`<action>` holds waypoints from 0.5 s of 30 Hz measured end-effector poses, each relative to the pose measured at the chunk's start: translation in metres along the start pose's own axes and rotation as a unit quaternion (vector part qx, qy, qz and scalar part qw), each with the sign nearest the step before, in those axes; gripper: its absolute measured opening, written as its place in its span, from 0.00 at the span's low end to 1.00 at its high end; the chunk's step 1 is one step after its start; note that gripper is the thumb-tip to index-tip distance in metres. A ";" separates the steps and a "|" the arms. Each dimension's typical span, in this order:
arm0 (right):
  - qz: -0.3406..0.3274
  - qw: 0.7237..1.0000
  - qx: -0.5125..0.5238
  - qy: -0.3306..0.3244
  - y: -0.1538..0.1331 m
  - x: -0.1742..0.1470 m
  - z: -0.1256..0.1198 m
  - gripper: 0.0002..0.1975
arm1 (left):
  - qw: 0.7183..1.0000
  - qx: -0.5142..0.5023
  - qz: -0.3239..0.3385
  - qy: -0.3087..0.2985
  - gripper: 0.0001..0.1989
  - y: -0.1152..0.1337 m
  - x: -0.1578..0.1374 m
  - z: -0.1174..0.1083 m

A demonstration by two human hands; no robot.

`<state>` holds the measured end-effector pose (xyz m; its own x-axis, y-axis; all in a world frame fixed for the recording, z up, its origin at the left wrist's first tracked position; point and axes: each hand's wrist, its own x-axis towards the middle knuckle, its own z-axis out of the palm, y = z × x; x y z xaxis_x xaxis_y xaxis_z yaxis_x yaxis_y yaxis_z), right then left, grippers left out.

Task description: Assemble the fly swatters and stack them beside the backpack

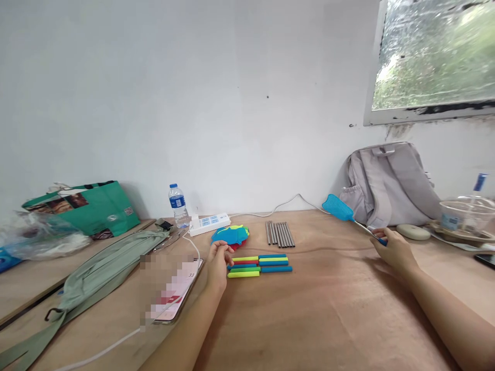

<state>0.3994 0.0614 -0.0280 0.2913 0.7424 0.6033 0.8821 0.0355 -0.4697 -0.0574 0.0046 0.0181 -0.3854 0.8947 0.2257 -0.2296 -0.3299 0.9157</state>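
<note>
Right arm stretching forward, right hand [396,252] pinching a blue plastic flyswatter with slim metal rod [339,208], its head beyond those fingertips! Left hand [218,263], loosely curled, fingers beside slim multicoloured tubes [273,263].

On your left, green bag [116,211] stands by wall [232,103], plastic bag [42,239] just before it. Nearer you, pouch [104,268] lies stretched, phone [184,283] to its right. Bottle [178,206] stands upright beside power strip [211,224]. On your right, backpack [379,185] sits below window [436,56], cup [462,219] near it.
</note>
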 end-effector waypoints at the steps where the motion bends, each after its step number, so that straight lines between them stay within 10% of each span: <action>1: 0.001 1.000 0.019 0.004 -0.002 0.000 0.000 0.12 | 1.000 0.000 -0.002 0.000 0.07 0.000 0.000 0.000; 9: 0.026 0.959 0.275 -0.066 -0.020 -0.003 0.004 0.19 | 1.000 -0.004 -0.005 -0.005 0.07 -0.001 0.000 -0.001; 15: -0.013 0.988 0.152 -0.036 -0.023 -0.003 0.004 0.17 | 1.000 0.012 -0.004 0.005 0.05 -0.001 0.001 0.001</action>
<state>0.3765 0.0608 -0.0217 0.2327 0.7840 0.5754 0.7338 0.2467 -0.6329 -0.0569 0.0056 0.0174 -0.3924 0.8941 0.2157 -0.2105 -0.3156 0.9252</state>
